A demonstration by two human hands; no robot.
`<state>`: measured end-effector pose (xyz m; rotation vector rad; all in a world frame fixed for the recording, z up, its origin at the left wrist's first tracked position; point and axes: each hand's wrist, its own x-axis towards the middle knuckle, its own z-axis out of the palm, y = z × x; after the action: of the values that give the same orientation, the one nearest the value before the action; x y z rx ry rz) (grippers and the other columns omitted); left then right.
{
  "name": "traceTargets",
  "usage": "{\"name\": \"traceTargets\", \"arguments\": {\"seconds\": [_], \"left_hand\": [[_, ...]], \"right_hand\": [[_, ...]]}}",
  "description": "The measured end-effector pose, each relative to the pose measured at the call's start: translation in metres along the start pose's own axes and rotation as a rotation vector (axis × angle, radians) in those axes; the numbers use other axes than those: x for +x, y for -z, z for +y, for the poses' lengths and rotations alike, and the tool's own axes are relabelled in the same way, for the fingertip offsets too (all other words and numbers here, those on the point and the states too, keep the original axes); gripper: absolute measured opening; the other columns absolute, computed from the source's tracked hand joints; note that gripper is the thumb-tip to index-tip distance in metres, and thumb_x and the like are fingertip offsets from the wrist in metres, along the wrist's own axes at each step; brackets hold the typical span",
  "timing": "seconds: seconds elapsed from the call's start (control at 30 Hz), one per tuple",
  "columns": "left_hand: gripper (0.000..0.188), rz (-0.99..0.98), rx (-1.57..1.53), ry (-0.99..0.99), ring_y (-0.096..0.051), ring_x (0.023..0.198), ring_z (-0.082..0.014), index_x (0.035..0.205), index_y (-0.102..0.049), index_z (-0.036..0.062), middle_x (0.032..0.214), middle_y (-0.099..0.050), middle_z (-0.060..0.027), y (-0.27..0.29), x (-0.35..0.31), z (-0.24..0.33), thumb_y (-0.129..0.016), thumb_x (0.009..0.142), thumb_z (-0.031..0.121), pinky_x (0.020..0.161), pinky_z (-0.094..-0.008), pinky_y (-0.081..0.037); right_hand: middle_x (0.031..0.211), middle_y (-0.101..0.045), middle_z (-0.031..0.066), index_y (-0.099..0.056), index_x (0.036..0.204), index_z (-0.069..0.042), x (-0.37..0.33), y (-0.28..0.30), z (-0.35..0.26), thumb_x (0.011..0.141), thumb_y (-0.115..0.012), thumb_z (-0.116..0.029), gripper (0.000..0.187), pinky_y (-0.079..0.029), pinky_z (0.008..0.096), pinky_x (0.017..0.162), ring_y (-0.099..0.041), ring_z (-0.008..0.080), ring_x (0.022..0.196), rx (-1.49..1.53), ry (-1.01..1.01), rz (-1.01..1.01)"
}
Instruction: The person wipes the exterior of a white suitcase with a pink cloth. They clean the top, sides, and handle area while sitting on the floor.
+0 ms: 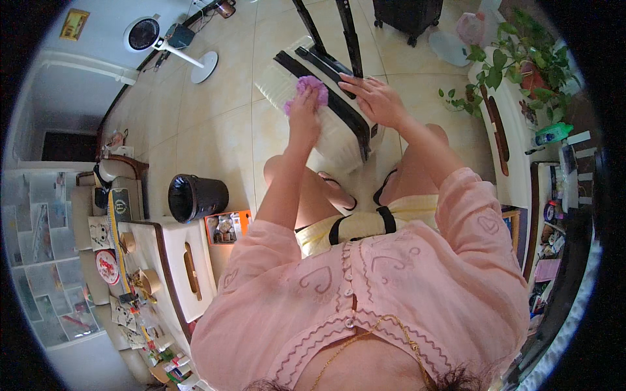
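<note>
Between my knees stands a cream suitcase with a black band and a raised black telescopic handle. My left hand is closed over a crumpled purple cloth and presses it to the left part of the case, beside the black band. Its fingertips are partly sunk in the cloth. On the other side, my right hand lies open on the case near the foot of the handle. Its fingers are stretched out towards the black trim.
A black bin and an orange box stand at my left, beside a cluttered white cabinet. A white fan is at the far left. Ahead is a dark suitcase. At my right, a leafy plant overhangs another white cabinet.
</note>
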<state>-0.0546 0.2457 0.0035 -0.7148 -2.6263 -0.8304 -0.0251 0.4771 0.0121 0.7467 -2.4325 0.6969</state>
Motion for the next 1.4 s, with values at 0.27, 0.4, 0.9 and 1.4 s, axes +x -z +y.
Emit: {"name": "traceTargets", "arguments": {"seconds": [0.27, 0.4, 0.9, 1.4], "left_hand": [[0.043, -0.023, -0.25, 0.007, -0.05, 0.121, -0.0336, 0.12, -0.06, 0.005, 0.127, -0.056, -0.0177, 0.014, -0.075, 0.079, -0.051, 0.08, -0.009, 0.103, -0.0399, -0.038], [0.041, 0.165, -0.548, 0.158, -0.059, 0.107, -0.0316, 0.114, -0.061, 0.0063, 0.115, -0.061, -0.0153, 0.039, -0.051, 0.072, -0.046, 0.082, -0.014, 0.091, -0.0336, -0.046], [0.041, 0.06, 0.007, -0.027, -0.046, 0.123, -0.0341, 0.121, -0.059, 0.0038, 0.13, -0.055, -0.0137, 0.017, -0.06, 0.028, -0.053, 0.081, -0.003, 0.105, -0.0431, -0.034], [0.034, 0.148, 0.03, 0.047, -0.049, 0.122, -0.0347, 0.116, -0.061, 0.0054, 0.125, -0.057, -0.0165, 0.026, 0.012, -0.008, -0.053, 0.084, 0.001, 0.102, -0.0421, -0.038]], "right_hand": [[0.14, -0.048, 0.0009, -0.051, 0.131, -0.02, 0.005, -0.008, 0.001, 0.088, -0.049, -0.013, 0.044, -0.043, 0.0401, 0.099, -0.055, 0.0254, 0.116, -0.009, -0.009, 0.003], [0.139, -0.048, 0.001, -0.05, 0.131, -0.02, 0.008, -0.014, 0.005, 0.09, -0.048, -0.016, 0.042, -0.043, 0.0399, 0.099, -0.055, 0.0259, 0.116, -0.01, -0.001, 0.027], [0.141, -0.047, 0.0004, -0.05, 0.133, -0.021, 0.009, -0.026, -0.002, 0.085, -0.05, -0.011, 0.049, -0.043, 0.0401, 0.097, -0.056, 0.0262, 0.113, -0.042, -0.052, 0.057], [0.138, -0.05, -0.0028, -0.051, 0.13, -0.022, 0.022, -0.033, -0.013, 0.087, -0.049, -0.015, 0.044, -0.047, 0.039, 0.095, -0.059, 0.022, 0.109, -0.105, -0.094, 0.081]]}}
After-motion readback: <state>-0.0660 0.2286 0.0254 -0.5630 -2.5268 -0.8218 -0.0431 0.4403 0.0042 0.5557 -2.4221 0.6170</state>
